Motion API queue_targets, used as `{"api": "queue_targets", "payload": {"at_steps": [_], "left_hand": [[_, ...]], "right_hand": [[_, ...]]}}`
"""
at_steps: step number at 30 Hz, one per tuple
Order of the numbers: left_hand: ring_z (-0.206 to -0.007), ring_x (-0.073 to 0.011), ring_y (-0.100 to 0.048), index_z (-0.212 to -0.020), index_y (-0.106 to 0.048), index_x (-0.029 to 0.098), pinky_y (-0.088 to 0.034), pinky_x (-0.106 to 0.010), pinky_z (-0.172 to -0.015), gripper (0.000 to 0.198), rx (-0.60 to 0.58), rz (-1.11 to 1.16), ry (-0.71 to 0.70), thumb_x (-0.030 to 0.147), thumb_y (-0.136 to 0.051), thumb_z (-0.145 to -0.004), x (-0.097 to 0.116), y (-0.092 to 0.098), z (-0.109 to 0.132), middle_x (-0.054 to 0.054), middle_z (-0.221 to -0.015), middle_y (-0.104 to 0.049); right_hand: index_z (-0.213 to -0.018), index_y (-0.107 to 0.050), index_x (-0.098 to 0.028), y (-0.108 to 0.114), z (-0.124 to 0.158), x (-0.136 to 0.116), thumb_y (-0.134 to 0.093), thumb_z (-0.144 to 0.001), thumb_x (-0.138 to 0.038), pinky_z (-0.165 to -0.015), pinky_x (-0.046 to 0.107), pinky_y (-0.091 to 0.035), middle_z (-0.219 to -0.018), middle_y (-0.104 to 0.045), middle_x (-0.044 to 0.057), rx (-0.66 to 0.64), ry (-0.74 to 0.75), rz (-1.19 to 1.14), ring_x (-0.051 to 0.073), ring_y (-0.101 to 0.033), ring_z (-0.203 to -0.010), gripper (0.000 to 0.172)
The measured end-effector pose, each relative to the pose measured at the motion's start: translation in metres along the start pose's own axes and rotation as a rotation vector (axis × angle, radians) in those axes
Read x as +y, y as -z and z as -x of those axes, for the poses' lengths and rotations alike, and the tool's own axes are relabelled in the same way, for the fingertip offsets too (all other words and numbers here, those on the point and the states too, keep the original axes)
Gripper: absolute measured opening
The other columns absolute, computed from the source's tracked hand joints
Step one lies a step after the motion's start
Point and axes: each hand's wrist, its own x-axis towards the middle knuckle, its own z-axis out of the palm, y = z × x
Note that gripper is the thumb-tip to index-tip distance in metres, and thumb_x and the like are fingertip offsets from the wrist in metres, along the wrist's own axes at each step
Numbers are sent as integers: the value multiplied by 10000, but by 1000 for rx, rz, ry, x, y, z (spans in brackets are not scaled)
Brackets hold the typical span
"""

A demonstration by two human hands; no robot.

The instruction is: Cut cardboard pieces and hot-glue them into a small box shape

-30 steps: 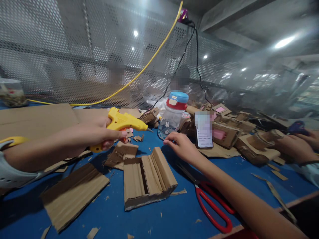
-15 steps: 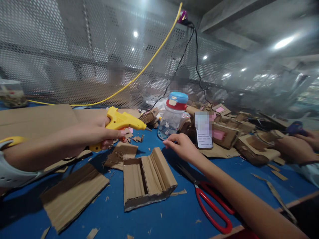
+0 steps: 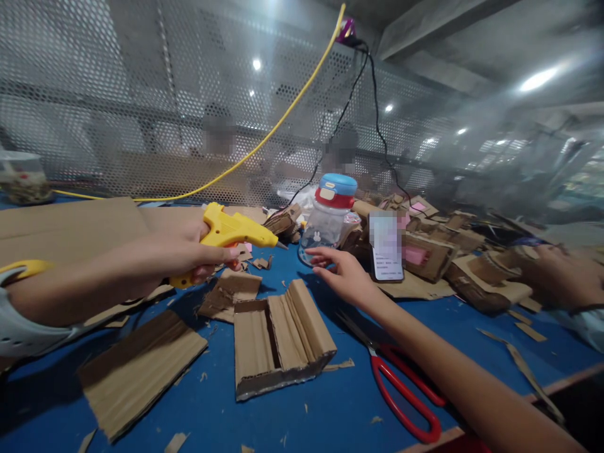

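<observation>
Looks like a shared craft workshop: blue worktop littered with cardboard scraps, yellow glue gun and red-handled scissors out, box-like cardboard parts piled off to the right. Perforated metal screen behind, yellow cable hanging across it, bare concrete beam overhead. Second person's hand at the same worktop.

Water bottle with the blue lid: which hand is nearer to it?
Right. The right hand is in front of the bottle, fingertips overlapping its base in view; contact is unclear. The left hand is farther off to the left, holding the yellow glue gun.
</observation>
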Motion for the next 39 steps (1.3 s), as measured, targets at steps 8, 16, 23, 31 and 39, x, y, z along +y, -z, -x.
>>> {"api": "queue_targets", "payload": {"at_steps": [8, 16, 23, 31, 39], "left_hand": [[-409, -107, -319, -769, -657, 222, -221, -233, -385, 310, -72, -67, -53, 511, -738, -694, -4, -6, 0, 32, -473, -420], [-396, -92, -296, -852, -630, 221, -208, -232, -396, 364, -62, 33, 92, 500, -774, -668, -12, -17, 0, 48, -474, -434], [-425, -71, -324, -869, -648, 222, -223, -235, -398, 395, -21, 25, 36, 509, -787, -638, -7, -14, 1, -16, -733, -638], [-416, -101, -319, -808, -647, 211, -219, -222, -411, 382, 21, 38, 88, 555, -734, -670, -15, -27, 4, 56, -422, -363], [-400, -71, -267, -833, -587, 211, -232, -194, -418, 373, -84, 226, 80, 498, -738, -648, -14, -40, 13, 87, -443, -385]], "right_hand": [[-1194, -599, -202, -6, 8, -13, -753, -724, -231, -1014, 389, -495, -1246, -667, 114, -147, 25, -658, 200, -627, -1175, 495], [-1039, -674, -180, -15, 8, -26, -785, -632, -238, -810, 309, -522, -804, -720, -3, -80, -128, -808, 135, -680, -785, 425], [-611, -590, -170, 2, -3, -5, -700, -737, -483, -498, 249, -335, -525, -522, -28, 451, -255, -594, 91, -414, -479, 355], [-986, -665, -182, 0, 22, -45, -630, -893, -316, -721, 332, -464, -826, -633, 64, 548, 538, 240, 201, -569, -777, 167], [-897, -688, -143, -5, 8, -67, -576, -933, -260, -749, 378, -420, -970, -562, 122, 482, 808, 615, 241, -443, -886, 166]]}}
